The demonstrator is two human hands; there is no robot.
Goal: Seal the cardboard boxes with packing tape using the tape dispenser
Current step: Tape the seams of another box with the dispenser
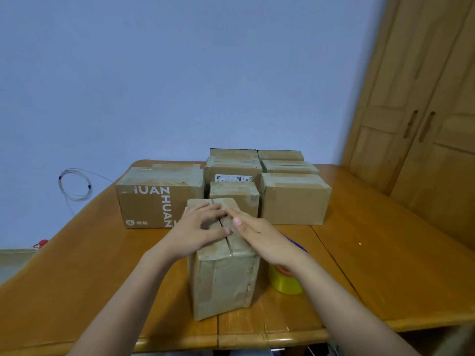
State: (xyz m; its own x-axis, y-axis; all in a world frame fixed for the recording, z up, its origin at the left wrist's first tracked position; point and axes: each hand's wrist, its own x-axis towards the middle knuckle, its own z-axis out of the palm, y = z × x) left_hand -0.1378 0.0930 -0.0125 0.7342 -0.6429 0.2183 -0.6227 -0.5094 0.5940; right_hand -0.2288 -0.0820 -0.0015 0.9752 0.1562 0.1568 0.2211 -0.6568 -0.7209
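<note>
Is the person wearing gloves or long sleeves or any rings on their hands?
No gloves. The left hand and the right hand are both bare, and the forearms are bare up to the picture's edge, so no sleeves show. No rings, watch or bracelets are visible. The fingers have short, plain nails.

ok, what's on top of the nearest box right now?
Both hands lie flat on the nearest box: left hand and right hand, either side of the open flap seam. No tape shows on the visible seam; part is hidden under the fingers.
</note>
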